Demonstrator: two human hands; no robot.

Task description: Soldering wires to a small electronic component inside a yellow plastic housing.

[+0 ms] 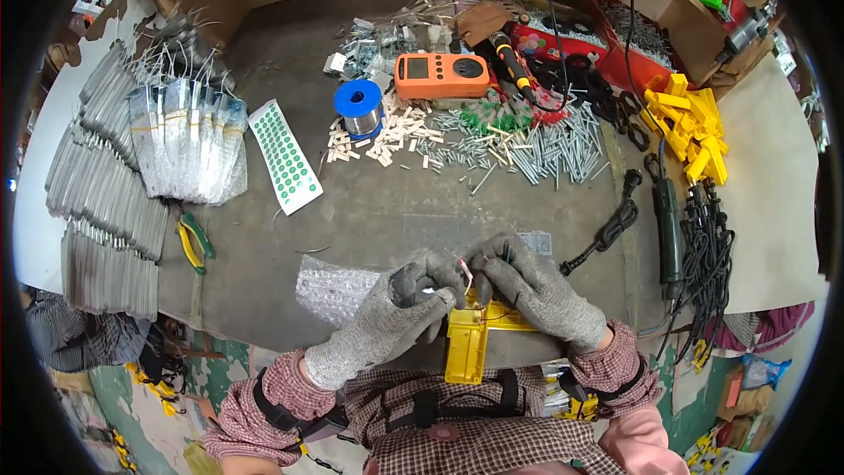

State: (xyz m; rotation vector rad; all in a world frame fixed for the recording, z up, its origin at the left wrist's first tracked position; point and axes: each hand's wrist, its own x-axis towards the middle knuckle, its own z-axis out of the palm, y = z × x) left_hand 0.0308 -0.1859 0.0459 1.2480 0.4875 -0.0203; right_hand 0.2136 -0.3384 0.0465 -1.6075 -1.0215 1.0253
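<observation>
Both hands wear grey gloves and meet over the near edge of the bench. My left hand (pixel 378 318) is closed, its thumb and fingers pinched beside a thin white wire with a red tip (pixel 466 271). My right hand (pixel 543 288) is closed too, fingertips pressed together close to the left ones; what they grip is hidden. Below the fingers, an open yellow plastic housing (pixel 466 347) hangs over the bench edge, with thin wires at its upper end. Another yellow housing part (pixel 510 318) lies against it under my right hand. Bubble wrap (pixel 330 288) lies beside my left hand.
Farther back are a solder spool (pixel 359 110), an orange meter (pixel 441 76), screws (pixel 554 148) and a green-dot sticker sheet (pixel 286 157). Pliers (pixel 193 242) and stacked grey strips (pixel 105 202) lie left. Right are black cables (pixel 703 237), a dark cylindrical tool (pixel 668 229) and yellow parts (pixel 690 127).
</observation>
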